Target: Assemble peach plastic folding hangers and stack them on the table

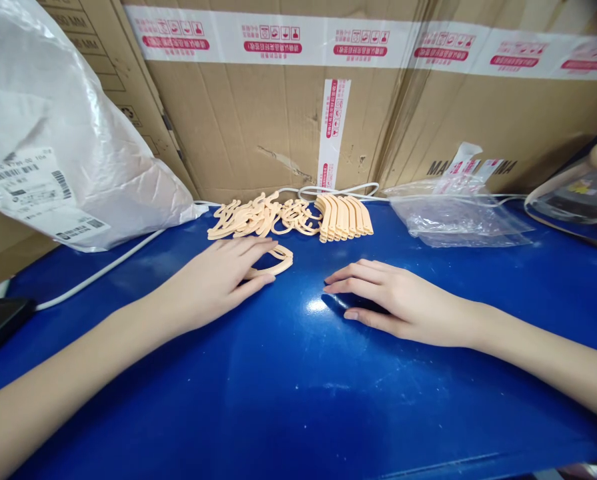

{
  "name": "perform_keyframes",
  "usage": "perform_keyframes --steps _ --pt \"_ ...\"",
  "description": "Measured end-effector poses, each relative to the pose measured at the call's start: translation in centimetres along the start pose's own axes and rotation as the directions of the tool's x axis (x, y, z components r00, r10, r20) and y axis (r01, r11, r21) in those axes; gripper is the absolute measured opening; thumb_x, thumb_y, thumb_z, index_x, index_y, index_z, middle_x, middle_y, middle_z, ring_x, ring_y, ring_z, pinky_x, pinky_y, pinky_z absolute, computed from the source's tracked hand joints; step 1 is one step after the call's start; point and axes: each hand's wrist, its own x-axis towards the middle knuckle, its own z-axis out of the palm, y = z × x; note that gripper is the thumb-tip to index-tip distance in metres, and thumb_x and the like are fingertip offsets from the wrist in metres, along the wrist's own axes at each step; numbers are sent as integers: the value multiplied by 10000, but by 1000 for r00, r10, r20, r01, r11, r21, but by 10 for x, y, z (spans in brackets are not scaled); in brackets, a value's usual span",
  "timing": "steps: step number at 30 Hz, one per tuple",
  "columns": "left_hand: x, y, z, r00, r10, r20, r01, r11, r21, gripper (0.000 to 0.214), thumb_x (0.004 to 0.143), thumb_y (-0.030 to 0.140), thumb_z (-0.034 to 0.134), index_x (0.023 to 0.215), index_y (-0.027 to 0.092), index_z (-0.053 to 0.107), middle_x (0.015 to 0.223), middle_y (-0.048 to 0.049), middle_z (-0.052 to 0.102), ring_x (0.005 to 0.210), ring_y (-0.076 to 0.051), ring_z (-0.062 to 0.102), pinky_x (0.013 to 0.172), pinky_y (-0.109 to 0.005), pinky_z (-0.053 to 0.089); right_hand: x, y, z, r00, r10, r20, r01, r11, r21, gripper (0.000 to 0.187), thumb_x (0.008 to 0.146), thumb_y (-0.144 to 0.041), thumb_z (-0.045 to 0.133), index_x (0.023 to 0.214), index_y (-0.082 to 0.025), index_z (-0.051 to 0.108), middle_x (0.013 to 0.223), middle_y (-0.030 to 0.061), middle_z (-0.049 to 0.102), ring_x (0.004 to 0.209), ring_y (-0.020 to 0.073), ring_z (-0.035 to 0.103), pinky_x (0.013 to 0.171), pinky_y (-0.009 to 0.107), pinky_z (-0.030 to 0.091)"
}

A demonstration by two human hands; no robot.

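Note:
My left hand [223,277] lies palm down on the blue table, its fingers stretched out over a beige plastic hanger piece [282,261]. Part of that piece shows between the thumb and forefinger; the rest is hidden under the hand. My right hand [395,300] rests to the right with its fingers apart and nothing in them. Beyond the hands lies a loose heap of beige hanger parts [245,217]. Beside it are curved hook-like parts [298,217], then a neat row of beige curved arms [344,217].
Cardboard boxes [258,113] stand along the back. A white plastic bag [93,160] with labels leans at left, near a black device [1,323] and a white cable [103,270]. Clear plastic bags [458,213] lie at back right, beside a transparent bag [578,187].

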Motion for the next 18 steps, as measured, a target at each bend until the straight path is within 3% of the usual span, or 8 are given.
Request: perform_keyframes --steps 7,13,18 --pt "-4 -3 -9 995 -41 91 39 999 23 432 955 467 385 1301 240 511 1251 -85 618 1125 -284 584 951 -465 450 0 -1 1 1000 -4 1 4 1000 -21 350 987 -338 437 1285 -187 542 1297 76 569 1135 197 534 997 383 438" --pt "-16 -27 -11 989 -22 145 30 998 -55 443 934 405 423 1363 300 453 1220 -50 632 1027 -261 625 883 -415 480 0 -1 1 1000 3 0 -3 1000 -31 343 986 -333 440 1278 -188 550 1288 73 572 1122 194 541 995 387 441" --pt "-17 -39 -10 992 -39 120 45 997 -56 444 924 442 430 1341 301 488 1264 -54 606 1122 -295 577 933 -447 460 0 -2 1 1000 8 -1 -8 1000 -22 343 986 -332 440 1277 -189 552 1288 77 573 1120 194 548 991 387 443"
